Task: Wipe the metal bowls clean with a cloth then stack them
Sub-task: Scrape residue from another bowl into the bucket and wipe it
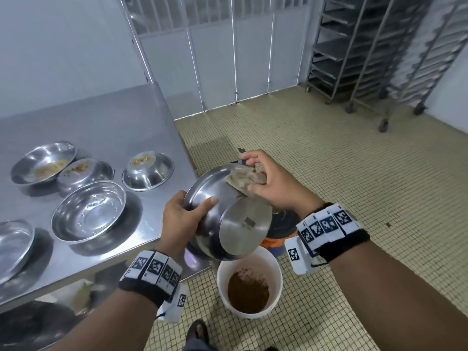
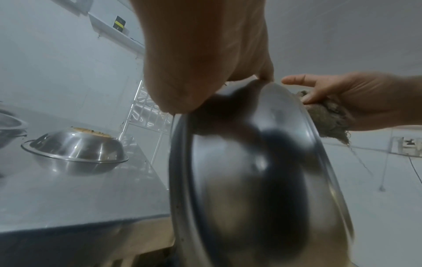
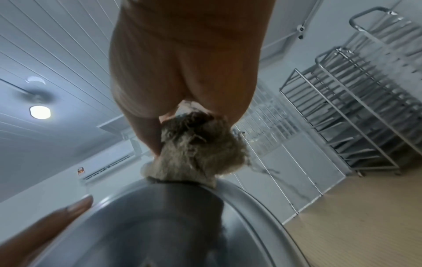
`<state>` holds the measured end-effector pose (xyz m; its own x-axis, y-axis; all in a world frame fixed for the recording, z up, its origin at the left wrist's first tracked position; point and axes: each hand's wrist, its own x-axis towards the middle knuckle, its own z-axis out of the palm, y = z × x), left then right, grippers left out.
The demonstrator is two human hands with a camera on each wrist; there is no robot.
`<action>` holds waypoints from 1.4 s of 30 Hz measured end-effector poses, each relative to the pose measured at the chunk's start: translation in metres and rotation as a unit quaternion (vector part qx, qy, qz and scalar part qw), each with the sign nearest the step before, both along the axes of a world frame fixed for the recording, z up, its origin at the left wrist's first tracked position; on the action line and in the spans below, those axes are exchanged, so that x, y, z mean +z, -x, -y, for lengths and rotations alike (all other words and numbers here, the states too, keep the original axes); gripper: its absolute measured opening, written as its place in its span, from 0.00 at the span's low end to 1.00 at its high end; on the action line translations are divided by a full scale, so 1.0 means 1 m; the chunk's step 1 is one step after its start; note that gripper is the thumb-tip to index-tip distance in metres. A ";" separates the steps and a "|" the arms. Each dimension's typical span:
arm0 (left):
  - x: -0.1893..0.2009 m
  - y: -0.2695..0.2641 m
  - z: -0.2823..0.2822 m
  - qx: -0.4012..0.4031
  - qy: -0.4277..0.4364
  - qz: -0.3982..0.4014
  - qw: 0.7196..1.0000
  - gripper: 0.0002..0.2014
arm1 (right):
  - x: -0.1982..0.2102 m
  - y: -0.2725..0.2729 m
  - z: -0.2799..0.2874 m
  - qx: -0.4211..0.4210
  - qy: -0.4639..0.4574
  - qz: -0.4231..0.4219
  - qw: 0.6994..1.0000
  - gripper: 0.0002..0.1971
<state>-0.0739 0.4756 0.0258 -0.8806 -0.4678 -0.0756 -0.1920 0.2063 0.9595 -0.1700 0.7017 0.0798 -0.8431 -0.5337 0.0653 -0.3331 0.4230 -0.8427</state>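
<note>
My left hand grips the rim of a metal bowl, tilted on its side past the table's corner, its base toward me. My right hand holds a grey-brown cloth against the bowl's upper rim and inside. The left wrist view shows the bowl up close, with the cloth in the right hand behind its rim. In the right wrist view the cloth sits on the bowl's edge. Several more bowls lie on the steel table: a clean one upright, an upturned one with food on its base.
A white bucket with brown waste stands on the tiled floor right under the held bowl. An orange and black container sits behind it. Two wheeled tray racks stand at the back right. Two soiled bowls lie at the table's left.
</note>
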 end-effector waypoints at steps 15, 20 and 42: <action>0.012 -0.001 0.017 -0.049 -0.009 -0.052 0.997 0.32 | 0.062 0.003 0.010 0.030 -0.014 0.018 0.999 0.35; 0.023 0.004 0.025 -0.075 -0.005 -0.053 0.996 0.19 | 0.072 0.003 0.019 0.056 -0.107 0.053 0.991 0.21; 0.049 0.017 0.057 -0.201 0.015 -0.069 0.977 0.24 | 0.086 0.020 0.052 -0.041 -0.187 -0.026 0.981 0.15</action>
<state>-0.0905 0.4185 0.0751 -0.9944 -0.0830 0.0648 0.0405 0.2666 0.9630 -0.1898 0.6502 0.1663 -0.8848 -0.4595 -0.0772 -0.3242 0.7261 -0.6064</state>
